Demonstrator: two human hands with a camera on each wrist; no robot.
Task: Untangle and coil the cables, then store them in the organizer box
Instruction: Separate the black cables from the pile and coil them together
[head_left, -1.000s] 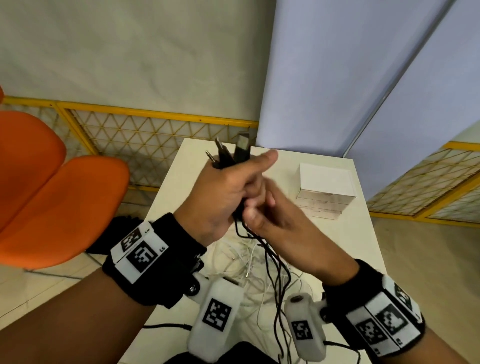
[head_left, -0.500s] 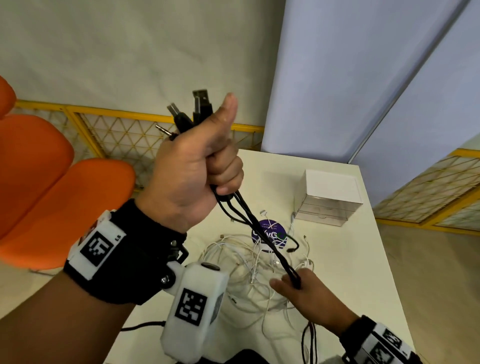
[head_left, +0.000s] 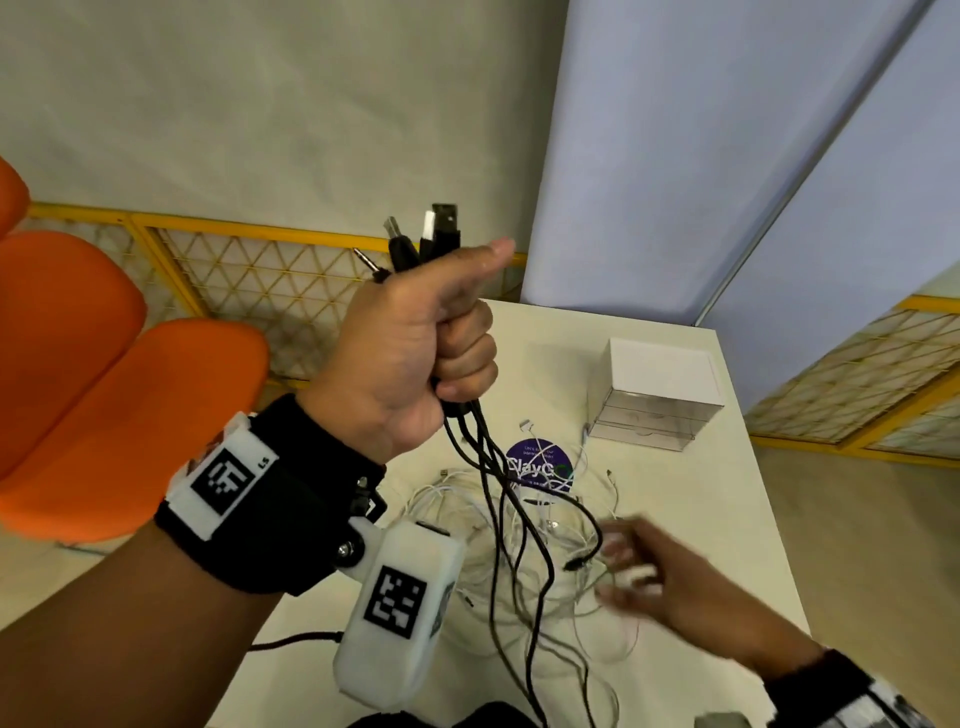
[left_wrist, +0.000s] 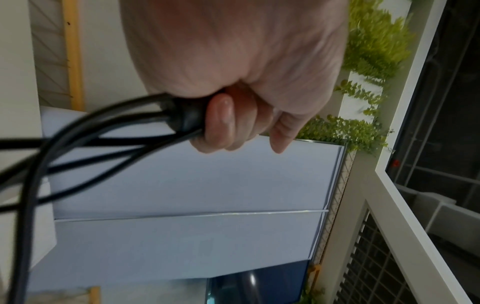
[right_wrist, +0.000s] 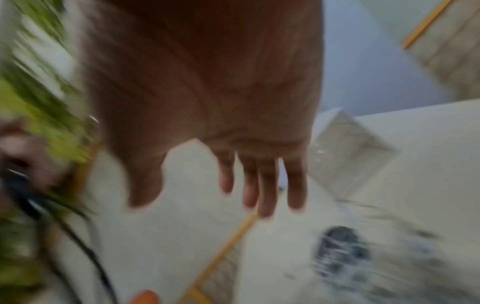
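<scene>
My left hand (head_left: 426, 338) is raised above the table and grips a bundle of black cables (head_left: 488, 467); their plugs (head_left: 436, 234) stick up past my thumb. The strands hang down toward the table's near edge. In the left wrist view the same fist (left_wrist: 228, 115) closes round the black cables (left_wrist: 103, 123). My right hand (head_left: 639, 566) hovers low over a tangle of white cables (head_left: 524, 571), blurred, fingers spread and holding nothing; the right wrist view shows the fingers (right_wrist: 262, 185) straight. The clear organizer box (head_left: 654, 400) with a white top stands at the back right.
A round purple sticker (head_left: 540, 467) lies on the white table (head_left: 727, 519) between the cables and the box. An orange chair (head_left: 119, 389) stands to the left. A yellow mesh fence (head_left: 260, 270) and blue-grey panels (head_left: 701, 156) lie behind the table.
My left hand has lifted the black bundle up and stays raised. My right hand slid down the strands, let go of them, and now hovers open over the white tangle.
</scene>
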